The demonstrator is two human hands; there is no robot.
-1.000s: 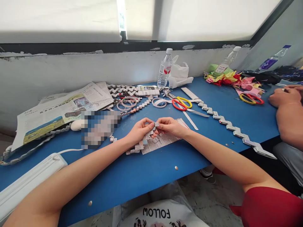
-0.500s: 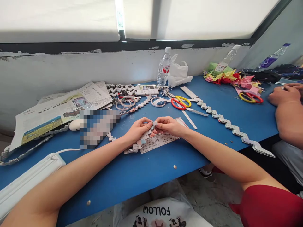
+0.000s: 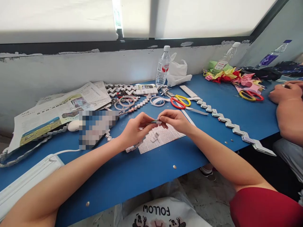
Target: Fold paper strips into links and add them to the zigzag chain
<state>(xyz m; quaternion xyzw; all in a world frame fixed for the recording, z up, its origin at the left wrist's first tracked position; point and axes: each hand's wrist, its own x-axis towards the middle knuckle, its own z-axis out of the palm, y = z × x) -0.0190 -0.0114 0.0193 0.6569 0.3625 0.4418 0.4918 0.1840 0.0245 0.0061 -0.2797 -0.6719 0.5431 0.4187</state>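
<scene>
Between my hands is a small folded paper piece (image 3: 156, 122). My left hand (image 3: 136, 128) pinches its left end between thumb and fingers. The fingertips of my right hand (image 3: 174, 121) close on its right end. Below them a printed paper sheet (image 3: 163, 138) lies on the blue table (image 3: 146, 173), with a small folded piece (image 3: 155, 136) on it. Part of a folded paper chain (image 3: 132, 147) shows under my left wrist; the rest is hidden by the hand.
Red and yellow scissors (image 3: 180, 101) lie behind my hands near a water bottle (image 3: 163, 66). A zigzag paper chain (image 3: 228, 123) stretches right. Newspapers (image 3: 63, 110) and a power strip (image 3: 30, 179) are at left. Another person's hands (image 3: 285, 91) are at the right edge.
Both hands have risen slightly and turned, with the held piece now lying flatter between the fingertips. A small folded piece now shows on the printed sheet below them.
</scene>
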